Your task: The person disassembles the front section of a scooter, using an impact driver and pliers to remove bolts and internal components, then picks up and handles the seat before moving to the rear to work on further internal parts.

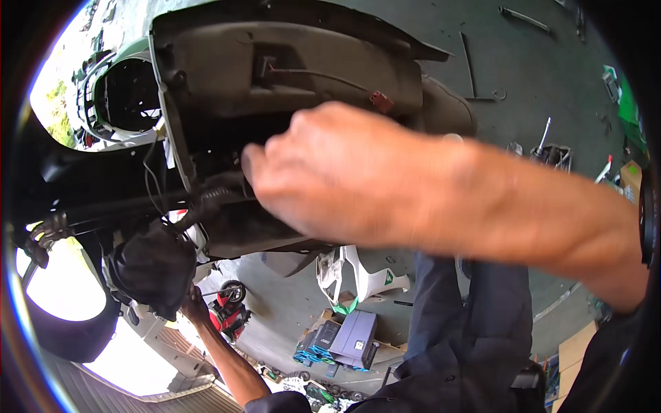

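Note:
My right hand [337,172] crosses the middle of the view, slightly blurred, with its fingers curled in. It is in front of a large dark moulded panel [330,45]; whatever the fingertips hold or touch is hidden. A thin wire runs along that panel to a reddish-brown connector [381,102]. At the lower left my left hand [191,303] reaches up to the edge of a black rounded part [155,265], and its fingers are mostly out of sight behind it. Beside this part, black corrugated tubing [206,203] and loose dark cables show.
A green-rimmed round housing [127,93] stands at the upper left. Below lie a white and green fairing [368,275], a grey-purple box [354,337] and a red motorcycle [227,313]. Metal rods [525,19] rest on the grey floor, with a green container [630,113] at the right.

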`<state>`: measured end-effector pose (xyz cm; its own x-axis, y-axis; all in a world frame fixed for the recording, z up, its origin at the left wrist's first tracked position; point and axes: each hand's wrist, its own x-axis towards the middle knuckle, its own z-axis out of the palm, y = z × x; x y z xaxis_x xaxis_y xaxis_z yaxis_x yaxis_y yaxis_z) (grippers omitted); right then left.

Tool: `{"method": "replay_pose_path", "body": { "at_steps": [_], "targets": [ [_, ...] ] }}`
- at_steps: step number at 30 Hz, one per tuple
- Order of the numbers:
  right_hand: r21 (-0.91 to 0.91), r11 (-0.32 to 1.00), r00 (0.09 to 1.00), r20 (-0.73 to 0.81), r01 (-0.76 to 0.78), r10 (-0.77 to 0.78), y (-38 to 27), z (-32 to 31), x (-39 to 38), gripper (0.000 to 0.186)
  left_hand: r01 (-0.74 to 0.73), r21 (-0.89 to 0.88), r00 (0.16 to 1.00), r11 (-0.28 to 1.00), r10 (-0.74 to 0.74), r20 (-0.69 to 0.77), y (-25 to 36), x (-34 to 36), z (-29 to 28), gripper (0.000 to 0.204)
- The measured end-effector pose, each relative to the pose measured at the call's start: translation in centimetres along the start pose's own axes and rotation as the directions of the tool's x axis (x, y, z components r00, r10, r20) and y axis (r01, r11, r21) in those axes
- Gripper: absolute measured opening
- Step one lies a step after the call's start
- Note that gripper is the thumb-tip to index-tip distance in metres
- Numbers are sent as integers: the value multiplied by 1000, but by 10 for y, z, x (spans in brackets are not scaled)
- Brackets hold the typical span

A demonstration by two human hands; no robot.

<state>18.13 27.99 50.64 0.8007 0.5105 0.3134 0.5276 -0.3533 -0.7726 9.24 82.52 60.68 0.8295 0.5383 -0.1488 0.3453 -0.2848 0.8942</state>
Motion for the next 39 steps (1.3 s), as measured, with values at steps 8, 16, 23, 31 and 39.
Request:
{"method": "replay_pose_path", "body": {
  "at_steps": [8,16,23,31,39],
  "targets": [
    [22,997,985,156,-70,66,-16,4,1,22,-166,442,986,882,140,90,-2,-3,-20,38],
    [6,969,948,209,-248,241,-31,16,6,25,237,-49,938,970,-241,-249,21,-50,53,18],
    [-163,960,944,207,-227,258,-40,14,7,24,138,559,835,818,-400,378,76,-189,191,28],
    [-171,950,928,229,-260,295,-47,20,3,29,-493,671,772,555,-78,631,151,-159,299,83],
    [171,927,936,179,-334,304,-37,14,0,27,-637,728,745,252,-42,666,149,-157,314,92]
  ]
}}
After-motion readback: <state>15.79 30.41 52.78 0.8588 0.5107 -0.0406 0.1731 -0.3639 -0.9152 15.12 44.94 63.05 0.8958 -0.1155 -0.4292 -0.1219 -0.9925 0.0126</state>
